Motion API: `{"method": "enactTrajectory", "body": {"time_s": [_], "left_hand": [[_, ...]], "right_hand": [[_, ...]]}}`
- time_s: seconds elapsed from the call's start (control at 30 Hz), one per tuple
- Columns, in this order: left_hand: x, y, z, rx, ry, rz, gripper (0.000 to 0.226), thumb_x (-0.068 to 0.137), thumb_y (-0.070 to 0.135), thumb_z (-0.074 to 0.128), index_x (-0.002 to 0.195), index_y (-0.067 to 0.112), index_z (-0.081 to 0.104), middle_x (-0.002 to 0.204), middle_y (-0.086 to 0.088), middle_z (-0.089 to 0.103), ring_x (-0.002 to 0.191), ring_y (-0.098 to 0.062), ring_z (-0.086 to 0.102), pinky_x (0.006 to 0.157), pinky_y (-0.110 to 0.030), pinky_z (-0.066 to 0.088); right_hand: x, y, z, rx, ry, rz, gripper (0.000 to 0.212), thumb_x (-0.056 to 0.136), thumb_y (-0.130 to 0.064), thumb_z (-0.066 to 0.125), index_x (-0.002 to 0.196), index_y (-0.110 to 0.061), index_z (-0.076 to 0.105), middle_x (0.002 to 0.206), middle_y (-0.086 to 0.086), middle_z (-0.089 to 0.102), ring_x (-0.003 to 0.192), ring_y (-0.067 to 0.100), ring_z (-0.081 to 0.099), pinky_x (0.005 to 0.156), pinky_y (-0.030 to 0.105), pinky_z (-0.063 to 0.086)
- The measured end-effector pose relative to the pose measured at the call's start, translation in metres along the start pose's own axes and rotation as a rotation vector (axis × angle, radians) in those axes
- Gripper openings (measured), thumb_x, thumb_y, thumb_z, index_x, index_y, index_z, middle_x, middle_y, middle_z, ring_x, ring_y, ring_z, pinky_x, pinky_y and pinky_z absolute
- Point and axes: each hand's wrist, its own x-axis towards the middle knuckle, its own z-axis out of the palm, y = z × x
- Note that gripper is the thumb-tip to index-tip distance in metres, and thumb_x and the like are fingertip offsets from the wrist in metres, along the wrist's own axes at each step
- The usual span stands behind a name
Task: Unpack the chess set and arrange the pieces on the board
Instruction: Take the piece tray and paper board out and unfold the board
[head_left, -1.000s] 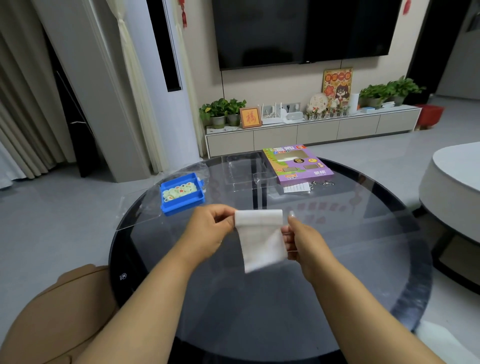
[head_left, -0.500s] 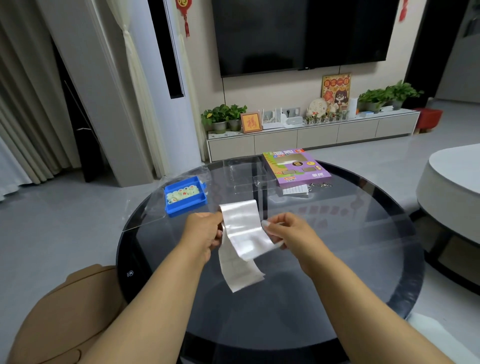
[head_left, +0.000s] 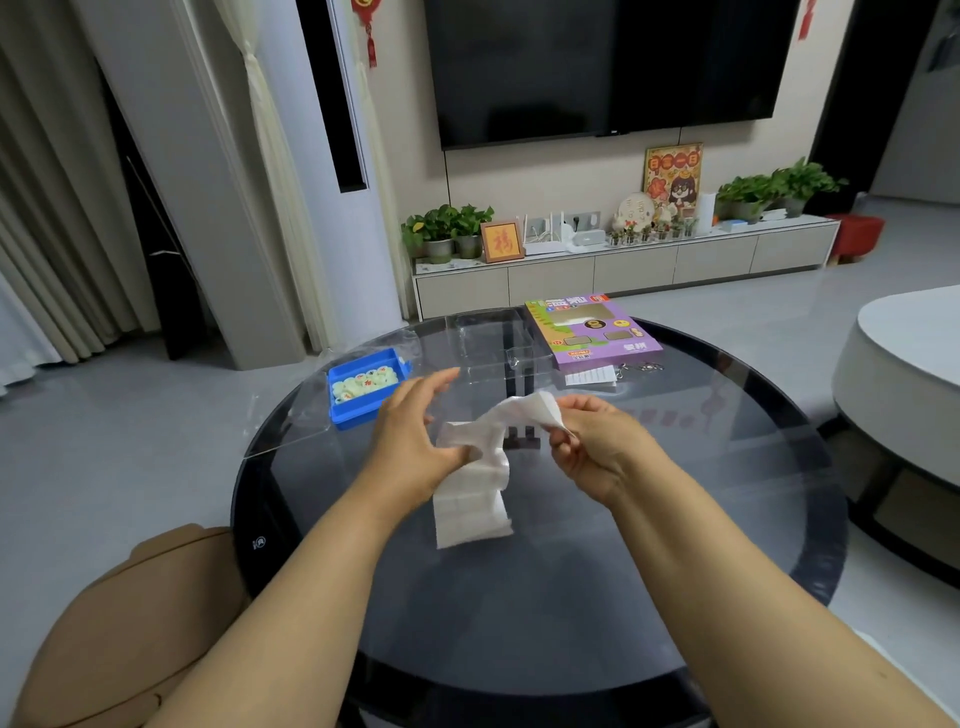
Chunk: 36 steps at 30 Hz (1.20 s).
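A folded white board sheet (head_left: 472, 493) with faint grid lines hangs above the round dark glass table (head_left: 571, 597), partly unfolded. My left hand (head_left: 415, 447) pinches its left edge with the thumb, the fingers stretched out above. My right hand (head_left: 592, 447) pinches the upper right corner. A blue tray (head_left: 358, 410) of several pale round chess pieces (head_left: 363, 384) sits on the table left of my hands. The purple game box (head_left: 592, 332) lies at the table's far side.
A clear plastic insert (head_left: 493, 343) lies beside the purple box, with a small white leaflet (head_left: 589, 375) and metal rings (head_left: 641, 367) in front of it. A tan chair (head_left: 130, 623) stands at lower left. A white round table (head_left: 904, 364) is at the right.
The sheet has opened from a compact fold into a longer hanging strip. My hands have moved apart, the right one pulling a flap up and to the right.
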Motion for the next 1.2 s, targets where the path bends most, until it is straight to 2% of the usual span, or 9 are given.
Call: {"method": "enactTrajectory", "body": {"time_s": [0.07, 0.13, 0.23, 0.3, 0.5, 0.67, 0.87, 1.07, 1.2], "left_hand": [[0.002, 0.005, 0.003, 0.025, -0.045, 0.147, 0.045, 0.074, 0.029, 0.08, 0.115, 0.035, 0.062, 0.109, 0.027, 0.051, 0.097, -0.004, 0.046, 0.083, -0.019, 0.043], [0.004, 0.007, 0.007, 0.029, -0.055, 0.165, 0.015, 0.082, 0.036, 0.071, 0.09, 0.022, 0.072, 0.088, 0.009, 0.063, 0.082, -0.009, 0.05, 0.075, -0.029, 0.045], [0.005, 0.014, 0.008, -0.233, 0.017, -0.035, 0.024, 0.086, 0.035, 0.068, 0.071, 0.017, 0.065, 0.065, 0.003, 0.06, 0.062, -0.011, 0.053, 0.063, -0.03, 0.047], [0.007, 0.018, 0.005, -0.404, 0.056, -0.176, 0.017, 0.084, 0.031, 0.069, 0.08, 0.015, 0.07, 0.079, 0.002, 0.072, 0.075, -0.017, 0.068, 0.073, -0.037, 0.058], [0.012, 0.021, 0.006, -0.601, 0.064, -0.297, 0.028, 0.085, 0.029, 0.068, 0.093, 0.002, 0.069, 0.092, -0.013, 0.073, 0.087, -0.028, 0.069, 0.076, -0.038, 0.058], [0.011, 0.023, 0.013, -0.262, 0.304, -0.187, 0.029, 0.08, 0.04, 0.072, 0.096, 0.02, 0.059, 0.085, 0.005, 0.06, 0.08, -0.013, 0.058, 0.074, -0.031, 0.052], [0.008, 0.047, 0.015, -0.352, 0.093, -0.247, 0.047, 0.072, 0.061, 0.068, 0.075, 0.015, 0.068, 0.076, -0.003, 0.071, 0.08, -0.022, 0.067, 0.078, -0.041, 0.056], [0.013, 0.052, 0.013, -0.458, 0.166, -0.4, 0.02, 0.087, 0.023, 0.065, 0.069, 0.014, 0.066, 0.068, -0.006, 0.067, 0.066, -0.021, 0.063, 0.068, -0.034, 0.054], [0.016, 0.044, 0.011, -0.529, 0.21, -0.45, 0.018, 0.091, 0.024, 0.064, 0.074, 0.017, 0.067, 0.076, -0.004, 0.071, 0.075, -0.02, 0.068, 0.075, -0.035, 0.057]], "right_hand": [[0.002, 0.001, 0.006, -0.082, 0.028, -0.035, 0.02, 0.087, -0.001, 0.061, 0.074, -0.013, 0.051, 0.055, 0.004, 0.05, 0.034, 0.006, 0.039, 0.033, 0.014, 0.031], [0.001, 0.002, 0.012, -0.166, 0.067, -0.072, 0.02, 0.09, -0.017, 0.062, 0.073, -0.012, 0.051, 0.055, 0.004, 0.047, 0.035, 0.009, 0.038, 0.035, 0.017, 0.029], [0.0, -0.002, 0.015, -0.141, 0.113, -0.12, 0.04, 0.092, -0.048, 0.051, 0.08, -0.01, 0.057, 0.053, 0.002, 0.041, 0.043, 0.014, 0.036, 0.046, 0.023, 0.026], [-0.001, -0.004, 0.013, -0.152, 0.064, -0.13, 0.046, 0.092, -0.056, 0.045, 0.085, -0.015, 0.063, 0.057, -0.002, 0.041, 0.05, 0.013, 0.035, 0.049, 0.024, 0.024], [-0.009, 0.009, 0.012, -0.493, -0.127, -0.327, 0.025, 0.09, -0.025, 0.061, 0.068, -0.016, 0.063, 0.054, -0.009, 0.054, 0.047, 0.003, 0.043, 0.049, 0.015, 0.033], [-0.007, 0.008, 0.017, -0.466, -0.058, -0.441, 0.031, 0.082, -0.024, 0.072, 0.062, -0.007, 0.055, 0.058, 0.004, 0.044, 0.057, 0.015, 0.037, 0.051, 0.021, 0.031], [-0.006, 0.012, 0.022, -0.473, -0.041, -0.443, 0.048, 0.071, -0.029, 0.081, 0.056, -0.02, 0.037, 0.055, -0.001, 0.032, 0.055, 0.013, 0.028, 0.051, 0.025, 0.025], [-0.008, 0.013, 0.021, -0.46, -0.031, -0.453, 0.053, 0.07, -0.029, 0.082, 0.055, -0.02, 0.032, 0.054, -0.002, 0.028, 0.05, 0.009, 0.023, 0.045, 0.022, 0.019], [-0.005, 0.011, 0.015, -0.505, 0.003, -0.441, 0.048, 0.081, -0.032, 0.073, 0.052, -0.016, 0.037, 0.049, -0.003, 0.031, 0.045, 0.009, 0.024, 0.041, 0.019, 0.021]]}}
